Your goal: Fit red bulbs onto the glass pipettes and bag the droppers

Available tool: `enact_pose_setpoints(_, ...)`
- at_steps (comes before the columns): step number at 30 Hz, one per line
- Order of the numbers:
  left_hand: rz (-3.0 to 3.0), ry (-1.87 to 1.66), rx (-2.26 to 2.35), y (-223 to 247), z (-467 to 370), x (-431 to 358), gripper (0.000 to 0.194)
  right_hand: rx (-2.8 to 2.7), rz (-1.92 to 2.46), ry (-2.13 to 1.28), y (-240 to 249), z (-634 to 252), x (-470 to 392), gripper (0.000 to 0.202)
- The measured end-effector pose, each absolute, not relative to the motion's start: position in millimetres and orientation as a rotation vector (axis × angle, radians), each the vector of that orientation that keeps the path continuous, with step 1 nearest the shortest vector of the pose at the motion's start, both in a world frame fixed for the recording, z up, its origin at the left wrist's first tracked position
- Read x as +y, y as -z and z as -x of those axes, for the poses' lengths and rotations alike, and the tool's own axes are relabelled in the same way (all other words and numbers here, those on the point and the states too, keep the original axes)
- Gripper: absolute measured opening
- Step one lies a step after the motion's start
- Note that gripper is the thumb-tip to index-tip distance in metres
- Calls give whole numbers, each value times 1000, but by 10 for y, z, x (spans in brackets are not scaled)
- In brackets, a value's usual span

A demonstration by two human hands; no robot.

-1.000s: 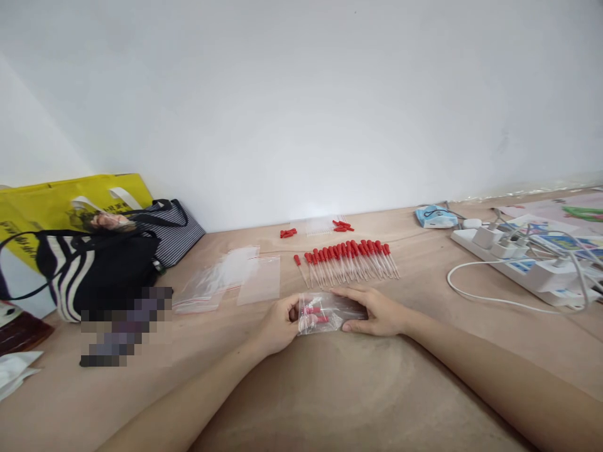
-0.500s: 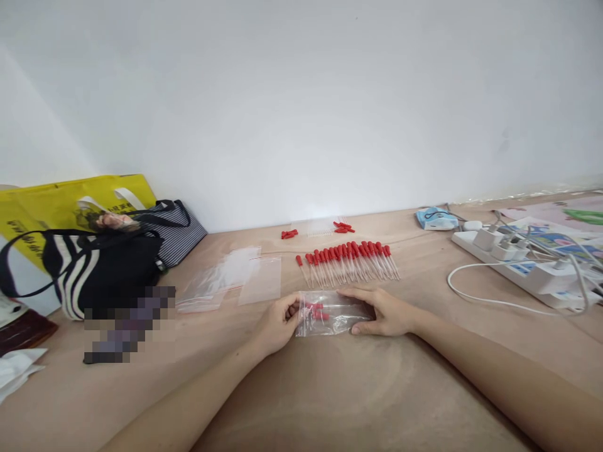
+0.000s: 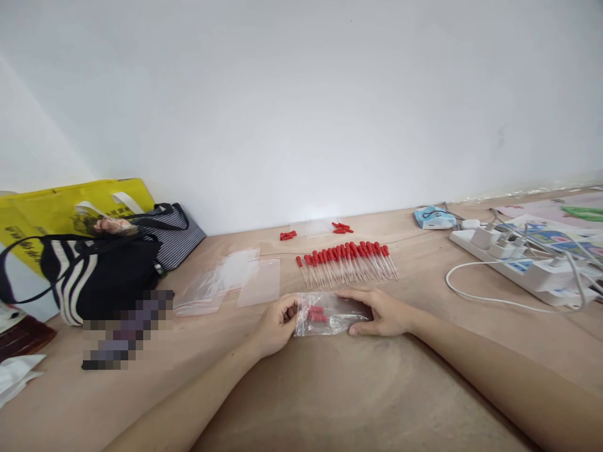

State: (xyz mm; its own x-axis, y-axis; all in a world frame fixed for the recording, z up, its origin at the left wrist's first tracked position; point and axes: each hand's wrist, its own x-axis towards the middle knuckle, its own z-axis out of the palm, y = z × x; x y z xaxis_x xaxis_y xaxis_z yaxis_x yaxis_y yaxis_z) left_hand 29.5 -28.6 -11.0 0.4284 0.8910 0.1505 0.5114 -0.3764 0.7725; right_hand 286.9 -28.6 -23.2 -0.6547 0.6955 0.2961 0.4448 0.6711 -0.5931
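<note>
A clear zip-lock plastic bag [image 3: 332, 323] lies flat in front of me, with red rubber dropper bulbs [image 3: 318, 317] inside near its left end. My left hand [image 3: 277, 323] pinches the bag's left edge, fingers curled. Around the right end curves my right hand [image 3: 384, 312], its thumb at the lower edge and fingers at the upper edge, gripping the bag between them. Just beyond the bag, several droppers [image 3: 348, 260] with red bulbs and thin clear stems lie side by side in a row.
Flat clear bags [image 3: 259, 282] lie left of the droppers. Two small piles of red bulbs [image 3: 287, 236] sit near the wall. At right are a power strip [image 3: 509, 263] with cables and a blue mask [image 3: 434, 217]. A black bag [image 3: 103, 273] and yellow bag [image 3: 23, 216] stand left.
The view has shifted very slightly. Both hands stay on the bag, and the red bulbs inside appear a little further left.
</note>
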Motion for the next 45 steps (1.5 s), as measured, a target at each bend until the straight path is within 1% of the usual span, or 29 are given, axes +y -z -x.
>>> enact_pose_setpoints(1,-2041,-748,1183,111,-291,-287,23,-2374,883,-656,230,-2868,-287,72)
enact_pose_setpoints(5,-2051,-699,1141,102,-284,-298,34,-2382,887,-646,231,-2867,-282,72)
enact_pose_setpoints(11,-2186,-627,1082,16,-267,-309,29,-2401,872,-607,249,-2868,-268,71)
enact_pose_setpoints(15,-2013,-577,1058,-46,-167,-227,26,-2396,863,-608,234,-2862,-277,69)
enact_pose_setpoints(18,-1845,-691,1332,-75,-84,8,19,-2394,865,-620,223,-2858,-283,68)
enact_pose_setpoints(20,-1788,-784,1552,-83,-81,256,19,-2391,869,-626,222,-2857,-283,69)
enact_pose_setpoints(26,-1679,-758,1786,-42,-371,1022,23,-2386,871,-632,223,-2852,-284,70)
enact_pose_setpoints(30,-1586,-726,1801,-28,-552,1214,25,-2399,873,-621,212,-2845,-285,70)
enact_pose_setpoints(33,-1518,-850,1739,-62,-562,1188,29,-2406,871,-607,202,-2839,-291,69)
enact_pose_setpoints(36,-1439,-1062,1656,-126,-441,1021,26,-2395,862,-601,197,-2836,-297,68)
enact_pose_setpoints(40,-1338,-1413,1542,-144,-152,556,26,-2391,844,-621,212,-2843,-294,68)
enact_pose_setpoints(42,-1303,-1506,1461,-87,-27,286,25,-2386,849,-631,226,-2850,-289,69)
enact_pose_setpoints(43,-1244,-1581,1332,-48,16,165,26,-2383,855,-634,233,-2853,-288,69)
enact_pose_setpoints(45,-1162,-1658,1214,35,56,-17,30,-2379,868,-636,242,-2858,-287,69)
